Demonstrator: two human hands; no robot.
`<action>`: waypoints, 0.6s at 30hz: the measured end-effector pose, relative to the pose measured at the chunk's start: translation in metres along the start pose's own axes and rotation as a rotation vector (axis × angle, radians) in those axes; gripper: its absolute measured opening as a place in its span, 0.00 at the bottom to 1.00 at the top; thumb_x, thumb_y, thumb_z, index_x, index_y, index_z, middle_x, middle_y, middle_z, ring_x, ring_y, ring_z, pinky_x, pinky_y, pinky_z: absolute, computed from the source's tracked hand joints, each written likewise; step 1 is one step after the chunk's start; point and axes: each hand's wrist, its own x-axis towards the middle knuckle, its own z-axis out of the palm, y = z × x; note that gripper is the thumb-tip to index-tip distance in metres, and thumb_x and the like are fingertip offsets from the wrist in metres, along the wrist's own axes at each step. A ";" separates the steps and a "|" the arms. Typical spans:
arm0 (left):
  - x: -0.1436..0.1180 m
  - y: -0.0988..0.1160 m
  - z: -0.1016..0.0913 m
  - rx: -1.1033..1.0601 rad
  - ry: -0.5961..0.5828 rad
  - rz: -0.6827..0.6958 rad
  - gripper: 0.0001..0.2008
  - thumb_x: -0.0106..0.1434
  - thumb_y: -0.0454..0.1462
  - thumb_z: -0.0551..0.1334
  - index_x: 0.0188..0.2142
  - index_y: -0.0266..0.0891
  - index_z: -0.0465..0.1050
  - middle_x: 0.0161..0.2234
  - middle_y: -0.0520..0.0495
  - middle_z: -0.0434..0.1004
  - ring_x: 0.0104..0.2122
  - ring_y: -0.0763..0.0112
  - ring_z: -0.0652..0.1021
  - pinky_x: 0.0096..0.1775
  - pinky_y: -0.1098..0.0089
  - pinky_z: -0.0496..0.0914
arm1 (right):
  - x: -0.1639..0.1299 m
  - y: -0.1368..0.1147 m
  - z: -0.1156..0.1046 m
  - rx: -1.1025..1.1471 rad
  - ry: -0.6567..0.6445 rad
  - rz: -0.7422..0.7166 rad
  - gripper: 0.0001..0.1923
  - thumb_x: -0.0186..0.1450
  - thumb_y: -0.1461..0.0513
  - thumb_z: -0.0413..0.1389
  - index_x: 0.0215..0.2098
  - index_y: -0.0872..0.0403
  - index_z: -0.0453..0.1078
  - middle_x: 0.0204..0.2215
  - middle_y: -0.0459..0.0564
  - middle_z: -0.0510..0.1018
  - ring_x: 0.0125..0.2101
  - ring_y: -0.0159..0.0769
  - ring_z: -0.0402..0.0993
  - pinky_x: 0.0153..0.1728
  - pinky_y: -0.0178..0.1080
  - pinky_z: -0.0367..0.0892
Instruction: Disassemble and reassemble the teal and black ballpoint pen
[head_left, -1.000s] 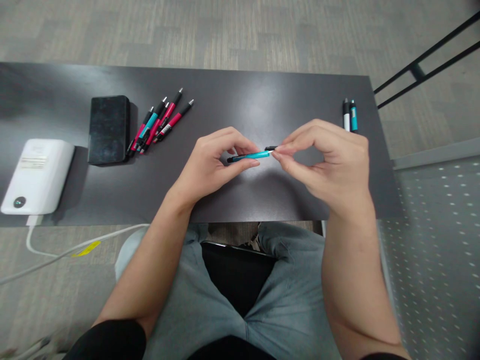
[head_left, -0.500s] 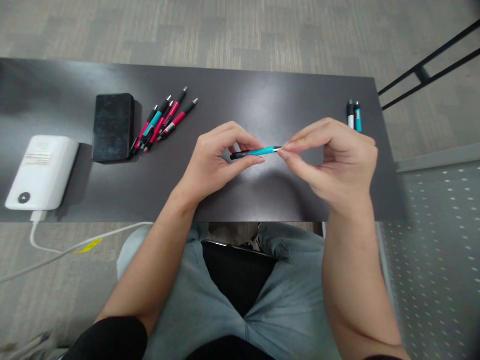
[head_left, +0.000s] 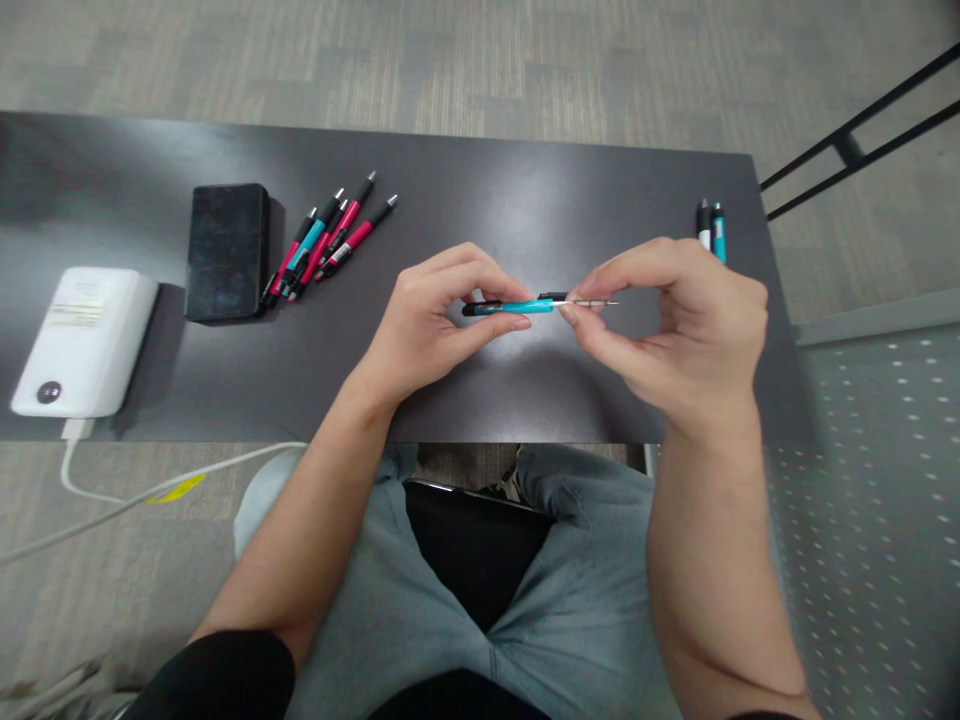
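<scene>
Over the desk, my left hand [head_left: 442, 315] grips the blue barrel of a pen [head_left: 517, 308] between thumb and fingers, its black end toward the palm. My right hand [head_left: 682, 325] pinches a thin pen refill [head_left: 596, 303] that reaches from the barrel's open end. The refill's pointed tip sticks out to the right past my right fingertips. Just above the joint shows a small black part [head_left: 553, 296]; whether it is held or lies behind is not clear.
On the dark desk [head_left: 480, 200], several red and blue pens [head_left: 330, 240] lie beside a black box [head_left: 226, 252]. A white power bank [head_left: 86, 340] with a cable [head_left: 217, 462] is at the left. Two pens [head_left: 711, 230] lie near the right edge, partly behind my right hand.
My right hand has shifted slightly right along the pen. More of the refill and its tip now show, and the black part has come into view. My left hand stays nearly still.
</scene>
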 end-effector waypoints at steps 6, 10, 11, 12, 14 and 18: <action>0.000 -0.005 0.005 -0.060 0.037 0.152 0.25 0.83 0.67 0.78 0.49 0.50 0.95 0.41 0.47 0.94 0.38 0.62 0.88 0.39 0.60 0.80 | 0.000 -0.001 0.005 0.042 -0.031 0.013 0.05 0.83 0.55 0.73 0.56 0.38 0.86 0.44 0.40 0.93 0.37 0.42 0.91 0.40 0.48 0.90; 0.001 -0.004 0.003 -0.102 0.018 0.142 0.23 0.82 0.64 0.81 0.49 0.50 0.95 0.42 0.47 0.95 0.39 0.62 0.90 0.41 0.59 0.82 | -0.001 0.000 0.012 0.078 0.014 -0.004 0.09 0.85 0.53 0.73 0.61 0.39 0.87 0.47 0.42 0.95 0.38 0.41 0.93 0.43 0.48 0.93; 0.001 -0.004 0.002 -0.109 0.013 0.127 0.23 0.81 0.64 0.81 0.49 0.50 0.95 0.42 0.47 0.95 0.40 0.61 0.90 0.41 0.59 0.83 | -0.002 0.001 0.013 0.088 0.029 -0.005 0.11 0.85 0.51 0.73 0.63 0.40 0.88 0.48 0.42 0.95 0.39 0.41 0.94 0.44 0.49 0.93; 0.001 -0.003 0.001 -0.112 0.006 0.109 0.23 0.80 0.64 0.82 0.49 0.50 0.95 0.43 0.47 0.95 0.40 0.61 0.90 0.41 0.59 0.84 | -0.003 0.003 0.014 0.097 0.036 0.007 0.14 0.85 0.49 0.74 0.65 0.40 0.88 0.50 0.43 0.96 0.40 0.42 0.94 0.46 0.50 0.94; 0.000 -0.003 0.000 -0.118 0.001 0.077 0.24 0.79 0.65 0.82 0.50 0.50 0.94 0.44 0.46 0.95 0.40 0.60 0.90 0.40 0.59 0.85 | -0.005 0.005 0.013 0.123 0.043 0.041 0.19 0.83 0.45 0.76 0.68 0.39 0.88 0.53 0.45 0.97 0.41 0.43 0.95 0.49 0.52 0.94; -0.002 -0.003 -0.002 -0.110 0.002 0.051 0.25 0.79 0.66 0.82 0.51 0.50 0.94 0.45 0.46 0.95 0.41 0.60 0.90 0.42 0.57 0.87 | -0.006 0.005 0.008 0.180 0.041 0.082 0.24 0.79 0.42 0.80 0.68 0.37 0.90 0.53 0.45 0.97 0.43 0.46 0.96 0.50 0.55 0.93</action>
